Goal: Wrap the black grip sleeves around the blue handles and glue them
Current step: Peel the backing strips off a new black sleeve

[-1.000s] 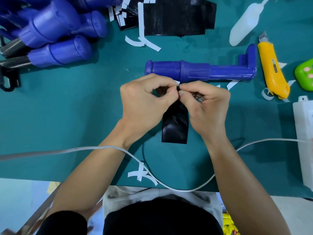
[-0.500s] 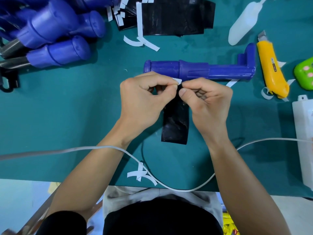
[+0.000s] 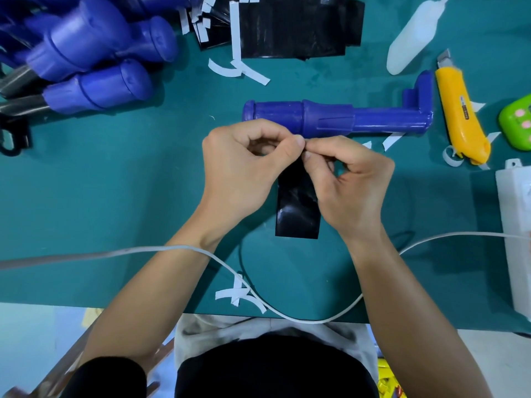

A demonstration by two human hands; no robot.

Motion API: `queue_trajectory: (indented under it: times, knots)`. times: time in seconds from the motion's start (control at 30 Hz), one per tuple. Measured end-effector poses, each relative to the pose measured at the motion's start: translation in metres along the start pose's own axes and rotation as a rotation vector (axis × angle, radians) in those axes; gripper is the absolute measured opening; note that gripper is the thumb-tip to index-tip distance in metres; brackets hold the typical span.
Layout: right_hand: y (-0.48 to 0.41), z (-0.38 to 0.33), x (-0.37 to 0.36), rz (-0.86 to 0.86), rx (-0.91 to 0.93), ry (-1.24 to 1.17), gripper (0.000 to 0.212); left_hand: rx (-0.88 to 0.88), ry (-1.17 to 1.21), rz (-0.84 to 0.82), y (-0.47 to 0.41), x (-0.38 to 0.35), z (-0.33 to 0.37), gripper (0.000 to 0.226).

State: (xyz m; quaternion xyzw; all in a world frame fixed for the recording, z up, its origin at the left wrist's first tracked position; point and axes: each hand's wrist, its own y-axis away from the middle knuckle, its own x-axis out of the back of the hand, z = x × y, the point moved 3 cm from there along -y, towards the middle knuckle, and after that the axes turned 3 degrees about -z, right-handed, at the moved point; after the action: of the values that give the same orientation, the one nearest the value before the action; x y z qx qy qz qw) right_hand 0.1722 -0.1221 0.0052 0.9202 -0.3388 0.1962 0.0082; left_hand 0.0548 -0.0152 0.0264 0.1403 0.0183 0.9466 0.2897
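A black grip sleeve (image 3: pixel 297 208) lies as a flat glossy strip on the green mat, its far end lifted between my hands. My left hand (image 3: pixel 244 170) and my right hand (image 3: pixel 347 182) both pinch that far end with thumb and fingertips, touching each other. Just beyond them lies a blue handle (image 3: pixel 336 119) on its side, with an L-shaped end at the right. A pile of more blue handles (image 3: pixel 94 53) sits at the far left. A stack of black sleeves (image 3: pixel 293 27) with white backing strips lies at the top centre.
A white glue bottle (image 3: pixel 413 44) and a yellow utility knife (image 3: pixel 459 110) lie at the far right, beside a green object (image 3: pixel 517 122). A white box (image 3: pixel 517 231) has a white cable (image 3: pixel 172 249) crossing my forearms. Peeled white strips (image 3: pixel 238 294) litter the green mat (image 3: pixel 115 196).
Both hands stayed together at the sleeve's far end; the fingertips shifted slightly while pinching it, and the small white bit seen between them earlier is hidden now.
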Motion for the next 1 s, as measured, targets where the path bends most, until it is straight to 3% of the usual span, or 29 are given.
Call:
queue_trajectory:
  times: [1.0]
  knots:
    - [0.0006, -0.0006, 0.0024, 0.025, 0.110, 0.070, 0.015, 0.064, 0.018, -0.062, 0.0021, -0.0019, 0.0027, 0.026]
